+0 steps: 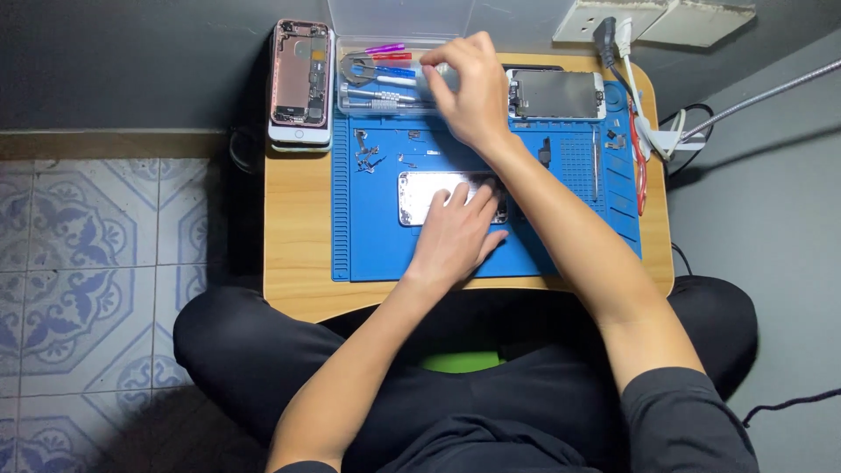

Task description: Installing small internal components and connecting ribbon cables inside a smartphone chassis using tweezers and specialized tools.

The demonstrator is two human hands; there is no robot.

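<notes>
The left hand [455,232] lies flat, fingers spread and gripping nothing, pressing down on a silver phone shell [429,194] that rests on the blue mat [377,254] — the shell shows to the left of the fingers, its right end hidden beneath them. Just beyond that hand and to its left, small screws and metal bits [368,158] are scattered on the mat. Further out, the right hand [470,88] reaches across to the clear tool tray [385,83] at the far edge of the bench [298,236], fingers curled about the tools there; whether it grasps one I cannot tell. Left of this hand in the tray lie screwdrivers with coloured handles [385,66]. Right of it — just touching the wrist side — sits a detached phone screen [556,95], face down. Well to the left of both hands, an opened pink phone [300,79] rests at the bench corner.
</notes>
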